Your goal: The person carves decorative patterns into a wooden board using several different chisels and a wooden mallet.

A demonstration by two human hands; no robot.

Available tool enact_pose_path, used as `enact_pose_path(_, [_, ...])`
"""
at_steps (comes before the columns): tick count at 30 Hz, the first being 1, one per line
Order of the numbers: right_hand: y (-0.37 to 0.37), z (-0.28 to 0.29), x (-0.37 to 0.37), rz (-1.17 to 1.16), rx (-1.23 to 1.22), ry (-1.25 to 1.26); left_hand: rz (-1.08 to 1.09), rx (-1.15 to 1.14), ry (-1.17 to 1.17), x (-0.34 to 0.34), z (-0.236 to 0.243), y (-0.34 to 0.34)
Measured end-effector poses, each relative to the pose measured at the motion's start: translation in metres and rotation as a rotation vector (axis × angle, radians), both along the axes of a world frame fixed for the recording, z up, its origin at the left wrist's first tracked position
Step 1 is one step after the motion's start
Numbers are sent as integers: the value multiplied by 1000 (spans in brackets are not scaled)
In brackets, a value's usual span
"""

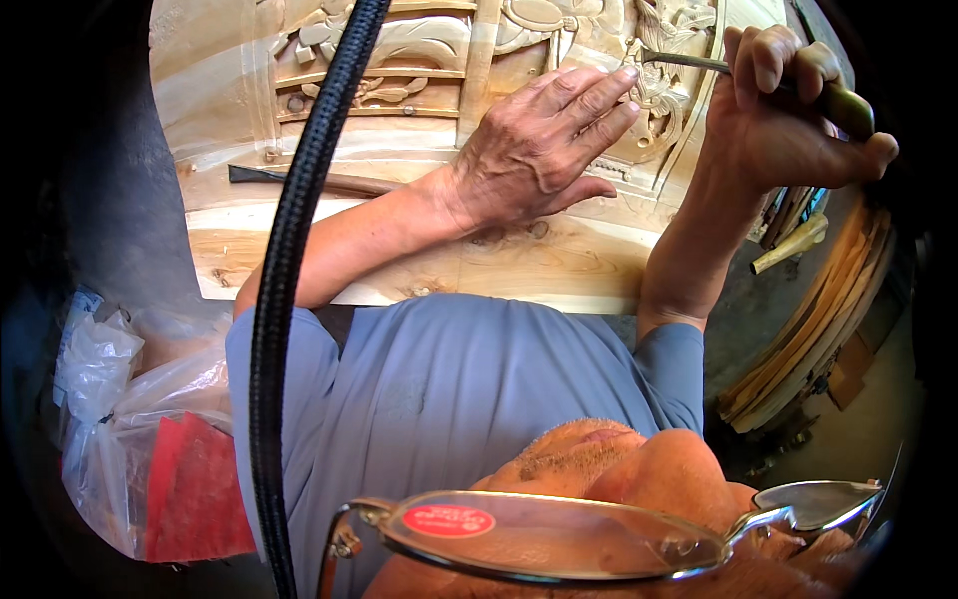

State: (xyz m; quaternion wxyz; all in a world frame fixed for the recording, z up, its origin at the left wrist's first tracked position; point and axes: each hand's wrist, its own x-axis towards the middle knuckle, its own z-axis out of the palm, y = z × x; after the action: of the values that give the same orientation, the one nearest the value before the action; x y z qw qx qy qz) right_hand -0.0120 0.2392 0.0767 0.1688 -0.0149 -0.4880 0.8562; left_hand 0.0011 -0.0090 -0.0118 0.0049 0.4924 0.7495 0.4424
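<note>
My right hand (pixel 773 110) is closed around a carving chisel (pixel 689 62), a thin metal shank with a rounded greenish handle end showing below the fingers. The chisel's tip points left, at the carved relief near the far right of a pale wooden panel (pixel 559 255). My left hand (pixel 544 145) lies over the panel, palm down, fingers stretched toward the right and thumb apart. Its fingertips are close to the chisel's tip; whether they touch it I cannot tell. A second chisel (pixel 364 186) with a dark flat blade and brown handle rests on the panel, partly under my left forearm.
A black braided cord (pixel 299 220) crosses the view from top to bottom. Clear plastic bags (pixel 100 369) and a red sheet (pixel 195 489) are at the lower left. At the right stand several stacked curved wooden pieces (pixel 818 319) and a yellowish tool handle (pixel 793 245).
</note>
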Motion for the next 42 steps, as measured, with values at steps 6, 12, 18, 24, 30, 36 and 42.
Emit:
enact_pose_path(6, [1,-3,-6,-15,33,-51,-50,-54,-42,-2,0,-2])
enact_pose_path(12, [5,-9,-11,-53,-36,-26,-81,-124,-14,-4,0,-3])
enact_pose_path(18, [-82,23,-29,-448,-26,26,-85,-173,15,-6,0,-2])
enact_pose_path(24, [-68,13,-25,-426,136,17,-57,-82,69,-6,0,-2])
enact_pose_path(30, [-15,-12,-5,-92,213,-90,-29,98,158,-3,-1,1])
enact_pose_path(36, [-14,-21,4,-105,72,-41,-9,266,258,0,-6,4])
enact_pose_path(42, [-39,-31,4,-170,79,86,-28,292,277,1,-5,4])
